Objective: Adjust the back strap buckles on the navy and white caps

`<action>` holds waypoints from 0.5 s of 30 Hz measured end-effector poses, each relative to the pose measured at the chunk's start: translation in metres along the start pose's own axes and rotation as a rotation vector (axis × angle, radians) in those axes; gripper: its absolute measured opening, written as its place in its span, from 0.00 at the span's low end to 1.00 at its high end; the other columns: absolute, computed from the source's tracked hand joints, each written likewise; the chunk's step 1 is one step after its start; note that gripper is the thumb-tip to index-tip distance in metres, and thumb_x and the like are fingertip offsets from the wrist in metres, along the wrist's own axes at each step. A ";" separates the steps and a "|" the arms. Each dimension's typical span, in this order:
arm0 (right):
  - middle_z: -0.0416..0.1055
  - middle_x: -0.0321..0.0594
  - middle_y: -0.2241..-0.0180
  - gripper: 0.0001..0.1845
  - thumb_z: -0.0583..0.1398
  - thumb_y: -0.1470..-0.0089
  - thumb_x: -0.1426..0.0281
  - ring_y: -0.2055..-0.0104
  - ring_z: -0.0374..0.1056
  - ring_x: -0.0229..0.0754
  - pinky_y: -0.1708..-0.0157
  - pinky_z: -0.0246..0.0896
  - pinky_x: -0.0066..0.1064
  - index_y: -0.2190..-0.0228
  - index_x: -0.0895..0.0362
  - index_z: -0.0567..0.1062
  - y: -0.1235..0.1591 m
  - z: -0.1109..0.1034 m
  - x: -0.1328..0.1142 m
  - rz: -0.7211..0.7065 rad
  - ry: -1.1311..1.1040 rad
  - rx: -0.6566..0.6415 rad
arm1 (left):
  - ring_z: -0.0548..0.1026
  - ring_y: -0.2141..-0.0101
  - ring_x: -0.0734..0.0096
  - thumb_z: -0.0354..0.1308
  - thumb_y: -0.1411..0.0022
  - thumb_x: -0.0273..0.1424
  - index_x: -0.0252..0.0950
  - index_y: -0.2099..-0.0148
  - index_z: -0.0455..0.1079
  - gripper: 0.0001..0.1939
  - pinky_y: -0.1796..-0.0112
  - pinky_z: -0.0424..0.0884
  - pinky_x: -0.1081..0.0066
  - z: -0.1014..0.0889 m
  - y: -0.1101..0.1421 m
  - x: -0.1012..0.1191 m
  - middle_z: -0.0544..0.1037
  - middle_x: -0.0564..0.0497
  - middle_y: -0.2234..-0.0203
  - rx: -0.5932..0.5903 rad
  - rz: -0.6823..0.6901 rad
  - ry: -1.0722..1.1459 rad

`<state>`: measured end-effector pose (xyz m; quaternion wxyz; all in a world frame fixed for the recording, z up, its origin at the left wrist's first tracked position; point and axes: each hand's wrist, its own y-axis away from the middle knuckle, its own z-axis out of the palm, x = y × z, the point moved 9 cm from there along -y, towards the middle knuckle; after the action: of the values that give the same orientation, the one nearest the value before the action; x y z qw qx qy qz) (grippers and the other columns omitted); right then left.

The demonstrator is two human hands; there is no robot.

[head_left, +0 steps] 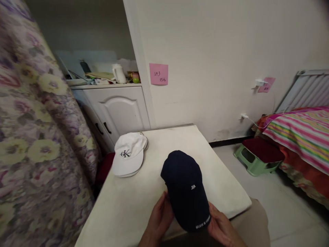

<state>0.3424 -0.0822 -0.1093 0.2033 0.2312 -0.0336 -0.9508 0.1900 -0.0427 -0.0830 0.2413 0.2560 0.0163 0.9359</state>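
Note:
A dark navy cap (185,187) with a small white logo lies on the white table (144,192), its brim pointing toward me. My left hand (159,219) grips the left side of the brim with curled fingers. My right hand (221,226) holds the right side of the brim the same way. A white cap (128,154) with black letters rests at the table's far left corner, apart from both hands.
A floral curtain (33,137) hangs along the left. White cabinet (115,109) with clutter and a kettle (118,73) stands behind. Pink notes (158,73) stick on the wall. A green stool (257,156) and a striped bed (300,137) stand at the right.

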 end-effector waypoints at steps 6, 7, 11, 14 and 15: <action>0.76 0.42 0.49 0.22 0.70 0.53 0.68 0.48 0.72 0.45 0.43 0.62 0.34 0.54 0.53 0.78 0.003 0.005 0.013 0.021 0.023 0.024 | 0.81 0.57 0.66 0.54 0.33 0.24 0.35 0.56 0.80 0.12 0.46 0.68 0.69 0.006 0.009 -0.010 0.84 0.49 0.60 0.014 0.023 0.163; 0.75 0.42 0.48 0.22 0.70 0.53 0.68 0.47 0.72 0.45 0.43 0.61 0.35 0.54 0.53 0.78 0.004 0.008 0.015 0.031 0.024 0.013 | 0.81 0.58 0.66 0.54 0.34 0.23 0.35 0.57 0.80 0.13 0.47 0.69 0.70 0.008 0.010 -0.008 0.84 0.49 0.60 0.035 0.039 0.155; 0.76 0.40 0.49 0.19 0.70 0.51 0.69 0.47 0.72 0.42 0.44 0.62 0.32 0.55 0.52 0.79 0.009 0.013 0.017 0.040 -0.014 -0.018 | 0.81 0.58 0.64 0.50 0.31 0.27 0.32 0.59 0.81 0.16 0.47 0.69 0.71 0.023 0.016 -0.006 0.85 0.47 0.62 0.026 -0.002 0.180; 0.79 0.37 0.53 0.17 0.70 0.52 0.71 0.49 0.73 0.40 0.46 0.64 0.29 0.58 0.51 0.80 0.011 0.007 0.017 0.029 -0.025 0.007 | 0.80 0.55 0.63 0.47 0.29 0.32 0.34 0.56 0.80 0.19 0.44 0.66 0.67 0.024 0.020 -0.006 0.84 0.48 0.61 -0.012 0.003 0.232; 0.79 0.36 0.53 0.18 0.70 0.53 0.71 0.50 0.73 0.40 0.46 0.65 0.28 0.58 0.52 0.80 0.012 0.005 0.017 0.029 -0.024 0.018 | 0.79 0.53 0.63 0.47 0.28 0.33 0.35 0.55 0.80 0.18 0.43 0.65 0.66 0.024 0.022 -0.006 0.84 0.48 0.59 -0.031 0.014 0.240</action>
<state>0.3310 -0.1003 -0.1106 0.2147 0.2210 -0.0481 -0.9501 0.1966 -0.0666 -0.0616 0.2349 0.1384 0.0287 0.9617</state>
